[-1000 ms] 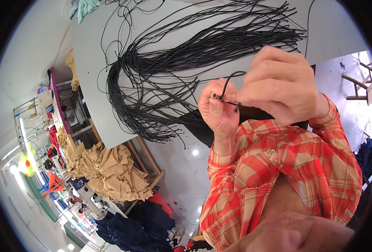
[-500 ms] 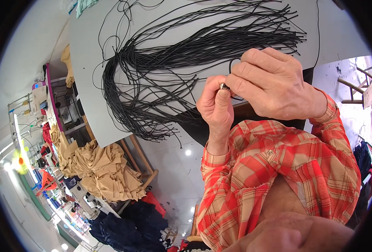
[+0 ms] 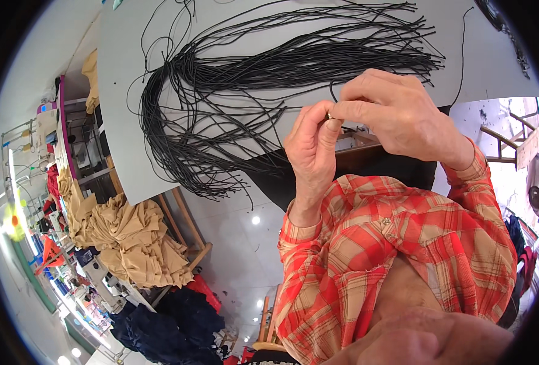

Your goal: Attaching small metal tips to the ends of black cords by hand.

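Observation:
My left hand (image 3: 311, 143) is closed in a pinch, thumb against index finger, on a small shiny metallic piece (image 3: 330, 116). Most of that piece is covered by the fingertips, so its exact kind does not show. Pressed up to the same spot, my right hand (image 3: 397, 112) has its fingers drawn together. A black cord (image 3: 332, 91) curves out beside the right fingers, and the rest of it is hidden by that hand. Beyond both hands a large bundle of black cords (image 3: 239, 73), many with knobbed ends, spreads over the grey table (image 3: 123, 152).
One loose cord (image 3: 462, 61) lies at the table's right side. Tan cloth (image 3: 138, 237) is heaped at the left, with dark blue cloth (image 3: 166, 325) below it. Wooden stool legs (image 3: 187, 225) stand near the table's left corner. Dark fabric (image 3: 275, 176) hangs at the near edge.
The right fingers have shifted at the left fingertips, the index finger now straighter. The small metallic piece shows less than before. The whole view has moved slightly.

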Demonstrator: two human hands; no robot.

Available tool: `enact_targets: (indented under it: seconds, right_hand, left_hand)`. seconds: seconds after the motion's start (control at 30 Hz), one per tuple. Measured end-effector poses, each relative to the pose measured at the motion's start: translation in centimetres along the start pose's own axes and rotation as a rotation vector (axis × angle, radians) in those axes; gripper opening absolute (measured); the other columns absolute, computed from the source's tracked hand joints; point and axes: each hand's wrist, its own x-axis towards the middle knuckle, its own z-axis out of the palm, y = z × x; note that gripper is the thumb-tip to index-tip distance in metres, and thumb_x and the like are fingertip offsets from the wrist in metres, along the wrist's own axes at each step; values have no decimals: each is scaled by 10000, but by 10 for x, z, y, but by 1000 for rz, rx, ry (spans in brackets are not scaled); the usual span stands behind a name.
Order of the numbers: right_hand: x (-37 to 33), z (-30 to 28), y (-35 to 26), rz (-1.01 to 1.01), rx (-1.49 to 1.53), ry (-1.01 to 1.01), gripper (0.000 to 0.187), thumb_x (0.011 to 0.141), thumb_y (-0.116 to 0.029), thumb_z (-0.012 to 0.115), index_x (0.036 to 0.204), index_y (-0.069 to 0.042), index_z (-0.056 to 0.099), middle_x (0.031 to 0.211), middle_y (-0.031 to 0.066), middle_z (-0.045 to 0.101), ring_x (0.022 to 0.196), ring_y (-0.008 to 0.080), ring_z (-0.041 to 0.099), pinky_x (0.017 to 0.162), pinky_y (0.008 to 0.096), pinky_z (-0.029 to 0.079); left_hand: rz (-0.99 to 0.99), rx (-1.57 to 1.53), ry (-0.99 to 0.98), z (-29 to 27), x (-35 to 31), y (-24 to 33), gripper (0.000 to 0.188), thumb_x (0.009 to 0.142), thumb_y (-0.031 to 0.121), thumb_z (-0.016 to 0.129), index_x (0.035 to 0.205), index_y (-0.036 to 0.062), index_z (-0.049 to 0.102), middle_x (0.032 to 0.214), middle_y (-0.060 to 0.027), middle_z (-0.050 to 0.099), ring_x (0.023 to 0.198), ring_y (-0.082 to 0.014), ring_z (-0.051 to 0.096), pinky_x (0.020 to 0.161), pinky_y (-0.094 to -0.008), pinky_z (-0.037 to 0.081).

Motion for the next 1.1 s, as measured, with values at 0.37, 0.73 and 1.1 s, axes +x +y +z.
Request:
enact_targets:
  seconds: [0.37,0.73,1.1]
  right_hand:
    - [-5,12,3,92,282,100,141,705,26,628,814,-29,558,751,73,581,647,235,571,547,292,451]
    - [-4,17,12,133,286,-37,277,719,40,611,979,-50,581,916,104,555,708,252,584,583,299,476]
    - [3,22,11,61,341,-37,255,733,22,597,981,-34,577,816,105,583,659,259,586,564,304,481]
  left_hand:
    - [-185,-221,19,-3,-3,0,169,822,39,618,972,-30,581,833,-6,527,661,-47,475,549,-161,384]
    - [-66,137,64,-8,2,-1,190,794,36,642,969,-15,587,799,-31,576,649,-75,538,568,-192,436]
    - [157,482,65,-10,6,4,179,793,9,615,968,5,579,780,-58,586,638,-117,572,571,-210,451]
